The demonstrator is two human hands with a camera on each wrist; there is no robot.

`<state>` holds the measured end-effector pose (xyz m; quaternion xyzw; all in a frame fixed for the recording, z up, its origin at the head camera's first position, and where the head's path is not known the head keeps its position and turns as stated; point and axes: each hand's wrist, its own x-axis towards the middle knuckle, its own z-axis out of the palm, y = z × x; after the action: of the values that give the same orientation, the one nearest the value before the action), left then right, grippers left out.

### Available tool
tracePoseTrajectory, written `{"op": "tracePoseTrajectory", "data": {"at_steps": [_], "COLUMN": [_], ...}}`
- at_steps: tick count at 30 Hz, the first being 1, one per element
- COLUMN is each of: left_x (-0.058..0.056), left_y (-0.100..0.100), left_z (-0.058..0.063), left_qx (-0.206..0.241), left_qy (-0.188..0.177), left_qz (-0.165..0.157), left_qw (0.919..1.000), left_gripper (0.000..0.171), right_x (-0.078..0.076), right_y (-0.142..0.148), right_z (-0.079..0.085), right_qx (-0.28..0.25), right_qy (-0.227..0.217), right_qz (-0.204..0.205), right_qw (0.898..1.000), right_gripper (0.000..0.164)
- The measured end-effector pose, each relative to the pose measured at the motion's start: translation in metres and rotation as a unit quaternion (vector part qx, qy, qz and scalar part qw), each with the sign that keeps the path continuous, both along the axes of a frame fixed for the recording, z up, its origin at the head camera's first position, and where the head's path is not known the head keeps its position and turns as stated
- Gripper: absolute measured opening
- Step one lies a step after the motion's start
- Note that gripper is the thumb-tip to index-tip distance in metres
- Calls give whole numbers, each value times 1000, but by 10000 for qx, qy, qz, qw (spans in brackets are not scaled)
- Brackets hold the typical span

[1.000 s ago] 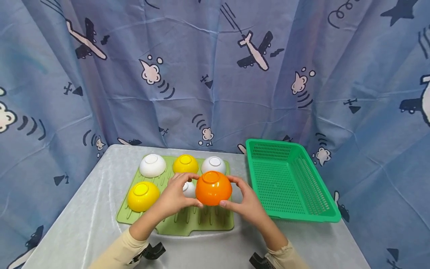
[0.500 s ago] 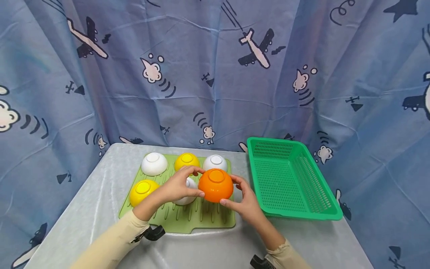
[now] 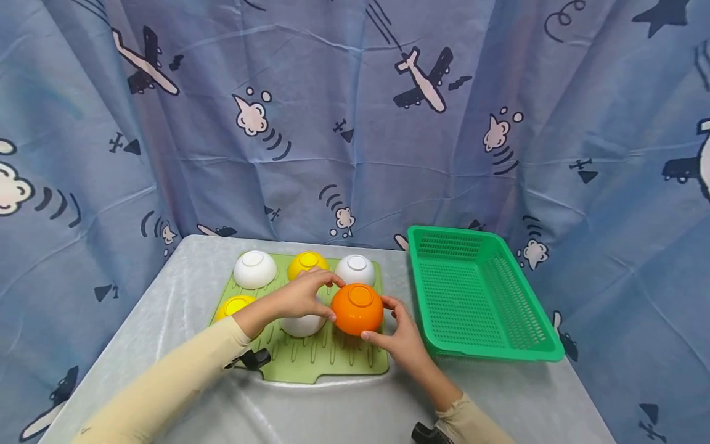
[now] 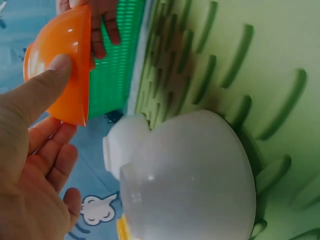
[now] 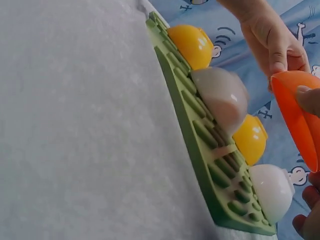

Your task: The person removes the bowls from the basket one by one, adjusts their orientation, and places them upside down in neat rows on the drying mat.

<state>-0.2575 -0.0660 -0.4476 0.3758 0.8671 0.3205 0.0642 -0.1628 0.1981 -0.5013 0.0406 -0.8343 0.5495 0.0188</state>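
An upside-down orange bowl [image 3: 357, 309] is held in the air over the front right part of the green drying mat [image 3: 294, 364]. My left hand [image 3: 302, 297] grips its left side; the left wrist view shows the thumb on the outer wall and fingers by the rim. On the opposite side, my right hand [image 3: 405, 333] grips the bowl between thumb and fingers. Just left of it, a white bowl [image 3: 302, 325] stands upside down on the mat, partly hidden by my left hand. A yellow bowl [image 3: 235, 304] is partly covered by my left forearm.
Along the mat's back row sit a white bowl [image 3: 255, 269], a yellow bowl [image 3: 308, 263] and another white bowl [image 3: 355, 269], all upside down. To the right stands a green perforated basket [image 3: 540, 356] on the grey-white cloth [image 3: 333, 413]. A patterned blue curtain [image 3: 355, 123] hangs behind.
Both hands have raised the orange bowl slightly, then lowered it a little, shifting it slightly right. My left forearm has swung outward, covering more of the front yellow bowl.
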Motion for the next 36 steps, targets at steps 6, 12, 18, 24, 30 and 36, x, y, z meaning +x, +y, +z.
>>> {"op": "tracePoseTrajectory", "data": {"at_steps": [6,12,18,24,30,36], "left_x": [-12,-19,-27,-34,-39,-41], "left_y": [5,9,13,19,23,25], "left_z": [-9,-14,-19,-24,-28,-30], "left_qx": [-128,-300,-505,-650,-986,-1256], "left_qy": [55,57,88,108,-69,-340], "left_qz": [49,95,62,17,63,-16], "left_qw": [9999,9995,9987,9978,9951,9915], "left_gripper": [67,68,70,69,66,61], "right_x": [-9,-17,-24,-31,-35,-37], "right_y": [3,5,7,9,7,5], "right_z": [-5,-11,-18,-23,-30,-36], "right_qx": [115,397,718,933,1213,1790], "right_qy": [-157,30,400,366,417,425], "right_qz": [11,-62,-87,-131,-196,-172], "right_qw": [9998,9992,9966,9949,9916,9828], "right_gripper": [90,87,86,86,83,83]}}
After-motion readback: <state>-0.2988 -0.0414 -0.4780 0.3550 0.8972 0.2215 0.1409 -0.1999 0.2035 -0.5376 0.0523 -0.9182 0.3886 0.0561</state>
